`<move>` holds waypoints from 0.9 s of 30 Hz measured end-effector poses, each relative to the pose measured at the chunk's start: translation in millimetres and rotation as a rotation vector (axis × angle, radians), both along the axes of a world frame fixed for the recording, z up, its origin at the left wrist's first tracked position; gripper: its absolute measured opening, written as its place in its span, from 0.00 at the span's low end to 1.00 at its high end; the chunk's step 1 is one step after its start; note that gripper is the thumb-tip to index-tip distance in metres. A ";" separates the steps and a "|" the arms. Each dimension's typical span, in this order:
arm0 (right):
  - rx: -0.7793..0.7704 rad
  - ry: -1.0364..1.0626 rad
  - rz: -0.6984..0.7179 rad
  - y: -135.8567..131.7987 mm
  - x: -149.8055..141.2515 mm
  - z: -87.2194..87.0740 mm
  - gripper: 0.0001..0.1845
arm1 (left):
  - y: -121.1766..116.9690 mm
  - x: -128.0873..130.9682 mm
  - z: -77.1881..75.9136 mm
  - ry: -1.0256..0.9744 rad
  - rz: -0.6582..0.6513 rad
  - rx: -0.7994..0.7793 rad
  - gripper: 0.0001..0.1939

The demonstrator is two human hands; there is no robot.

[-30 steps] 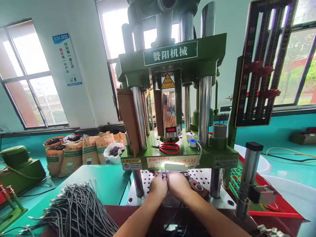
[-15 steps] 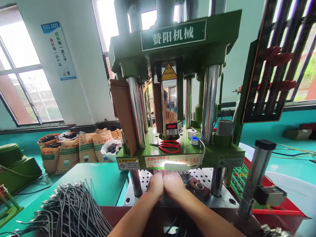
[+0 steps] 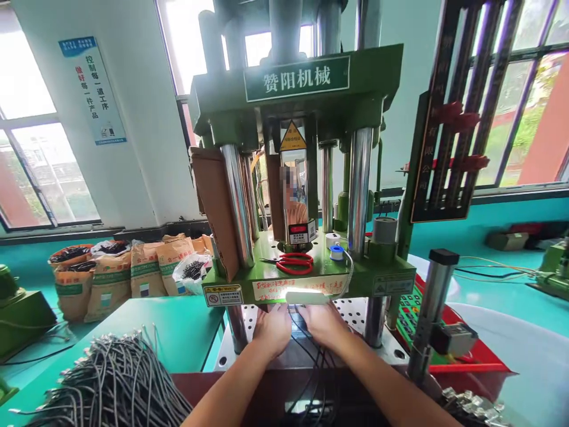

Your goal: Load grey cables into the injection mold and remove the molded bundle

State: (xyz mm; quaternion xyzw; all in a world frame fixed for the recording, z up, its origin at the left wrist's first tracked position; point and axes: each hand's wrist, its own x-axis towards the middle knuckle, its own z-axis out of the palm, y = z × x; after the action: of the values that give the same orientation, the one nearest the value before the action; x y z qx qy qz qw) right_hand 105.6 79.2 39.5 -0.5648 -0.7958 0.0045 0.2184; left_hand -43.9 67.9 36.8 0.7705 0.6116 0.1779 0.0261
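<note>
My left hand (image 3: 273, 330) and my right hand (image 3: 324, 325) reach under the green upper plate of a press (image 3: 275, 274). Both sit low over the metal bed, a short gap between them. Fingers of each look bent inward, but the tips are partly hidden by the plate and a glowing lamp bar (image 3: 306, 296), so what they grip cannot be made out. Thin black cables (image 3: 316, 356) run from the gap between my hands towards me and hang over the front edge.
Red-handled scissors (image 3: 294, 263) and a blue-and-white spool (image 3: 336, 253) lie on the press plate. Black cables (image 3: 111, 379) are heaped on the green table at left. A steel post (image 3: 433, 314) stands at right, beside a red tray (image 3: 482, 363). Filled sacks (image 3: 109, 279) line the wall.
My hands were pressed side by side and have moved apart. Black cables now show between them. The whole view has shifted, with the press appearing a little further left.
</note>
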 end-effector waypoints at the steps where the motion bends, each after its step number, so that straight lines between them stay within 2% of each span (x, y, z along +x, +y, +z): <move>1: 0.001 0.004 0.000 -2.1 9.2 -2.7 0.20 | -2.0 3.0 -1.3 0.003 -0.038 0.010 0.21; 4: -0.030 -0.007 0.012 -7.1 23.7 -13.8 0.23 | -5.5 12.3 -6.2 0.009 -0.114 0.008 0.25; 7: -0.059 -0.011 0.019 -9.7 21.6 -20.5 0.25 | -5.2 18.6 -7.7 0.013 -0.128 -0.012 0.25; 12: -0.082 -0.022 0.007 -11.4 14.1 -17.0 0.25 | -1.9 20.1 -5.3 0.030 -0.144 -0.023 0.25; 19: -0.088 -0.050 0.016 -7.9 12.7 -19.0 0.24 | 0.7 18.9 -5.7 0.089 -0.168 -0.033 0.18; 27: -0.116 -0.097 0.043 6.3 6.8 -22.2 0.24 | 9.4 15.0 -2.4 0.081 -0.251 -0.056 0.19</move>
State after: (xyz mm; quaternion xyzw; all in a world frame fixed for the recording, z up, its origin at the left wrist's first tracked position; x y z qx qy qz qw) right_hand 112.4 85.5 17.4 -0.5587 -0.8159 0.0282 0.1463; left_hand -28.9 77.3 34.4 0.8464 0.5157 0.1248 0.0450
